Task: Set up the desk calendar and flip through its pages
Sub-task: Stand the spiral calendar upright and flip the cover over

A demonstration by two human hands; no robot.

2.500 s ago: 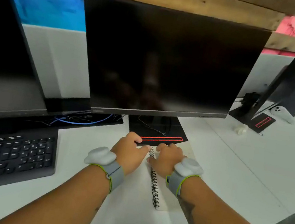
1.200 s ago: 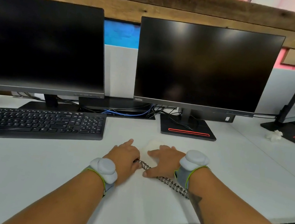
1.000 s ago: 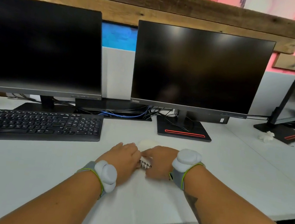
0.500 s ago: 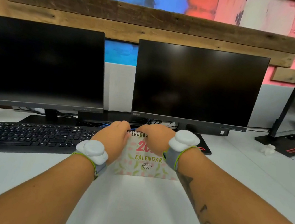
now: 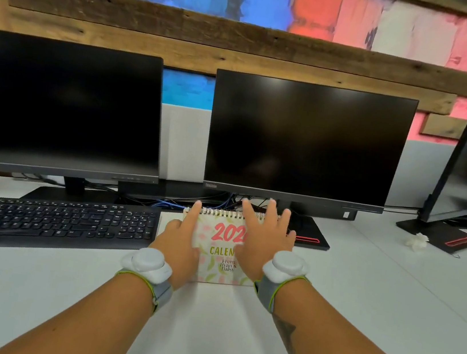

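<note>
I am standing the floral-covered, spiral-bound desk calendar [image 5: 220,250] upright on the white bench [image 5: 359,299], just in front of the middle black monitor [image 5: 306,142] and beside the black keyboard [image 5: 55,220]. A second ago it was lying flat under my palms with the wire binding running between them; half a second ago both hands were pinching the coil at the top as it came up. Now the cover is facing me, the red year and the yellow-green word "calendar" partly readable between my wrists. My left hand [image 5: 177,247] is loosening its grip, forefinger stretched up along the left edge toward the coil, the other fingers curled beside the cover. My right hand [image 5: 262,241] is opening, fingers spread and lifting off the front, holding nothing. I judge that the calendar is bearing its own weight, so the setting-up part looks close to finished. Flipping is not yet begun; next I would need to catch the top sheet near the binding and turn it over the rings.
</note>
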